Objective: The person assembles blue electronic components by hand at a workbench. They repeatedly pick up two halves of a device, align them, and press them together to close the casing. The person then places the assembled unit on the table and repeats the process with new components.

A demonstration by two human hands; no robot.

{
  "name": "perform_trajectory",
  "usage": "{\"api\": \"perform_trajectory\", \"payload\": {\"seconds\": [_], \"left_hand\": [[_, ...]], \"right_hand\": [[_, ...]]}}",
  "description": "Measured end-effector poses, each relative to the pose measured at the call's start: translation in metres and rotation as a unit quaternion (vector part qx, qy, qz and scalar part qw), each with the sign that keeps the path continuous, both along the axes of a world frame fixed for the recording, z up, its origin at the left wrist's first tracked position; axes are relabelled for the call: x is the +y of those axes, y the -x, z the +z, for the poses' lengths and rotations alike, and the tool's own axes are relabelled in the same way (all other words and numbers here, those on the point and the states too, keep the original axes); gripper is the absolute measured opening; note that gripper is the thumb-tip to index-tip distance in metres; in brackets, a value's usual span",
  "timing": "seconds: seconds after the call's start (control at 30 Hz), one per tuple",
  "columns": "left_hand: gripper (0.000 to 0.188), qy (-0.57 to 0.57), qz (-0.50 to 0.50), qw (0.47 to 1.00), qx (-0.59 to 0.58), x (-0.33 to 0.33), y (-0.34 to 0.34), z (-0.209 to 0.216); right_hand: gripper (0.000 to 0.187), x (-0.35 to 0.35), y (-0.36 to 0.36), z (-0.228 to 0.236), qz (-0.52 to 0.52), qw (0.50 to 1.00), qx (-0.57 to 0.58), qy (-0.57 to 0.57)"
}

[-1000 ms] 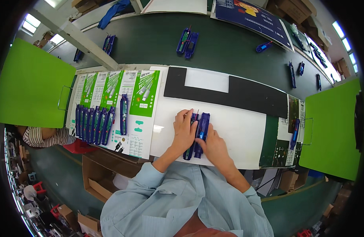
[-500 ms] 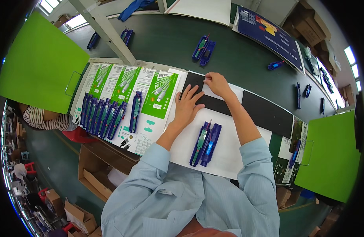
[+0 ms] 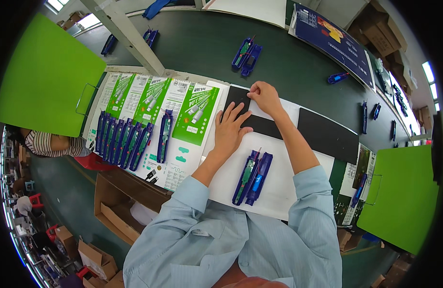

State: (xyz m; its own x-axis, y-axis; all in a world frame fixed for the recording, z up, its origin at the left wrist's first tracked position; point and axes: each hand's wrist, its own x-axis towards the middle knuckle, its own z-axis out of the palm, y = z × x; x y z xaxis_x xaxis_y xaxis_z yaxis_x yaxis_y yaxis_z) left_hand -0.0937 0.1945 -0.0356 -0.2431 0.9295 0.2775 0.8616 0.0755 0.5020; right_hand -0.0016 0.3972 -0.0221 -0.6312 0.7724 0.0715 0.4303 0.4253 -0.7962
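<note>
Lying side by side near the worktop's (image 3: 339, 177) front left corner, a row of blue casings (image 3: 117, 140) rests on a printed card (image 3: 195, 108); a push from the left elbow could jumble them or tip the nearest over the front edge. A single blue casing (image 3: 165, 137) lies just right of the row, and a drag on the card would shift both.

The left hand (image 3: 228, 132) lies with its fingers spread apart over the left end of a black sheet (image 3: 327, 135), toward the back edge. If its pressure is slack or uneven, the sheet could slide or buckle under a pull.

Between the forearms, near the middle of the front edge, two opened halves lie almost parallel on white paper: a board-bearing half (image 3: 245, 177) and a cell-bearing half (image 3: 258, 181). A low sweep of either sleeve could knock them frontward, straining any link between them, too small to trace.

The right hand (image 3: 266, 100) has thumb and forefinger close together at the left side of a white rectangle (image 3: 291, 108); whether they pinch anything I cannot tell. A sharp tug there could crease or tear the black sheet.

By the right edge, another casing (image 3: 359, 190) could be nudged off by the right elbow.
</note>
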Motion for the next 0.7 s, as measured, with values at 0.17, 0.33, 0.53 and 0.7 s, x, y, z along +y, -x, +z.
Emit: {"api": "perform_trajectory", "payload": {"seconds": [0.17, 0.33, 0.53, 0.7], "left_hand": [[0.057, -0.011, -0.003, 1.0, 0.002, 0.003, -0.002, 0.0], [0.05, -0.071, 0.014, 0.997, -0.029, -0.009, -0.002, 0.007], [0.028, -0.059, -0.086, 0.993, -0.058, -0.125, -0.063, 0.068], [0.037, 0.027, -0.186, 0.982, -0.009, -0.183, -0.097, 0.048]], "right_hand": [[0.017, -0.027, -0.016, 0.01, -0.065, 0.987, 0.125, -0.072], [0.018, -0.073, -0.087, 0.071, -0.072, 0.97, 0.124, 0.197], [0.011, -0.174, -0.192, 0.052, -0.069, 0.923, 0.081, 0.369], [0.01, -0.218, -0.195, 0.041, -0.079, 0.902, 0.078, 0.417]]}}
